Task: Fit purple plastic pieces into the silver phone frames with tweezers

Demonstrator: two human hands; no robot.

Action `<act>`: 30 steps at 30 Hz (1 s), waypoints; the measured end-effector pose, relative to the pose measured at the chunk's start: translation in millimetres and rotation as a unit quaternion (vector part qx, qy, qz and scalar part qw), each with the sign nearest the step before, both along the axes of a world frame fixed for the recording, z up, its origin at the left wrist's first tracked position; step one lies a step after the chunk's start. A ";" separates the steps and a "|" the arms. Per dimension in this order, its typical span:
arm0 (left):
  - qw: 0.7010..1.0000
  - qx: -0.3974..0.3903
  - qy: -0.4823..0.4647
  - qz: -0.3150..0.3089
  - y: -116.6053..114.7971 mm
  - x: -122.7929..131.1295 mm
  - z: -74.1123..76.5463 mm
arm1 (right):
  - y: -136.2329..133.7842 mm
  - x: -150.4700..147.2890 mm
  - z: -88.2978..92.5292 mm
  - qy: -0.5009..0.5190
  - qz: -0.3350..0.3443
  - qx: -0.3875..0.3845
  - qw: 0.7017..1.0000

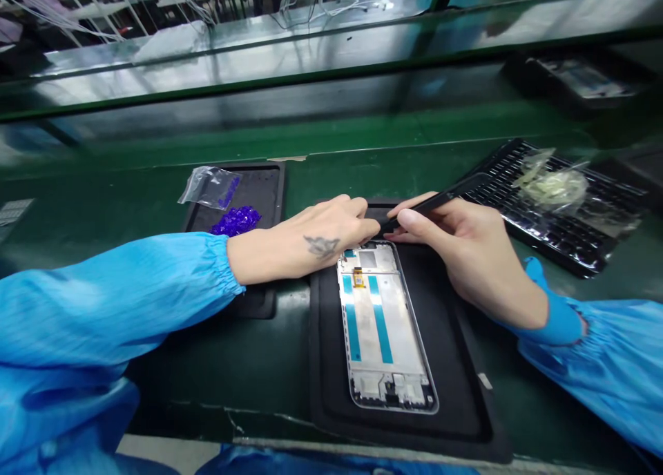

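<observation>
A silver-rimmed phone mid-frame (386, 330) lies face down on a black rubber mat (456, 399), showing its white inner plate, blue strips and a small gold-coloured part. My left hand (315, 240) reaches over the frame's top edge, its fingertips meeting the tip of black tweezers (440, 200). My right hand (460, 254) grips those tweezers between thumb and fingers. The tweezer tip is hidden behind my left fingers, and I cannot tell whether they pinch anything.
To the left, a black tray (264, 192) holds a small clear bag (210, 187) and a heap of small purple parts (235, 221). To the right, a ribbed black tray (564, 244) carries a crumpled clear plastic packet (552, 188). A glass-topped green bench edge runs behind.
</observation>
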State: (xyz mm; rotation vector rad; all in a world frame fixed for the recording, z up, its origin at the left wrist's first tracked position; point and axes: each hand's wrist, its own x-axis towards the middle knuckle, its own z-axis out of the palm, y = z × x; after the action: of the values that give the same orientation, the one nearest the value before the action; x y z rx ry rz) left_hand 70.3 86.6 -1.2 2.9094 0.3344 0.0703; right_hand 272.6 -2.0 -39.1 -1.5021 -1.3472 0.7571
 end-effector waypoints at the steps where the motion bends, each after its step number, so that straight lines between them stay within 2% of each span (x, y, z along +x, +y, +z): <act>1: 1.000 0.017 0.012 -0.011 -0.7 1.1 1.0 | -0.2 -0.7 0.4 0.004 -0.001 0.001 1.000; 6: 0.993 0.092 0.074 -0.025 -8.5 5.4 4.7 | 0.4 -3.3 1.1 0.050 -0.021 0.009 0.998; 9: 0.996 0.076 0.038 -0.003 -10.8 1.9 1.4 | 0.5 -3.3 1.7 0.054 -0.028 0.024 0.998; 11: 0.999 -0.001 -0.041 0.019 -9.0 -3.3 -4.2 | -1.0 -3.5 3.7 0.066 -0.024 0.042 0.997; 13: 0.982 -0.117 -0.138 0.061 -5.7 -8.2 -11.9 | -3.9 -4.2 7.0 0.082 -0.016 0.054 0.995; 15: 0.940 -0.242 -0.213 0.108 -3.1 -10.4 -20.2 | -6.9 -5.5 10.1 0.081 -0.005 0.056 0.995; 17: 0.892 -0.346 -0.250 0.146 -2.4 -9.5 -26.9 | -8.6 -6.9 11.7 0.058 0.004 0.055 0.997; 19: 0.862 -0.399 -0.260 0.175 -3.8 -7.0 -30.2 | -8.4 -7.8 11.5 0.033 0.010 0.057 0.998; 21: 0.859 -0.398 -0.258 0.195 -6.4 -4.9 -29.6 | -7.0 -8.2 10.6 0.025 0.016 0.053 0.998; 30: 0.916 -0.250 -0.255 0.182 -12.3 -7.4 -20.4 | -4.9 -10.1 15.5 0.004 0.027 0.043 0.999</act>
State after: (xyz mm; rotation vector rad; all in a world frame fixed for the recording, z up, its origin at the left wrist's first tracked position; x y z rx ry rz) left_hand 62.9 74.3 -21.6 2.1872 0.6750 0.6798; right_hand 262.5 -6.9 -23.6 -1.3989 -1.4023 0.7287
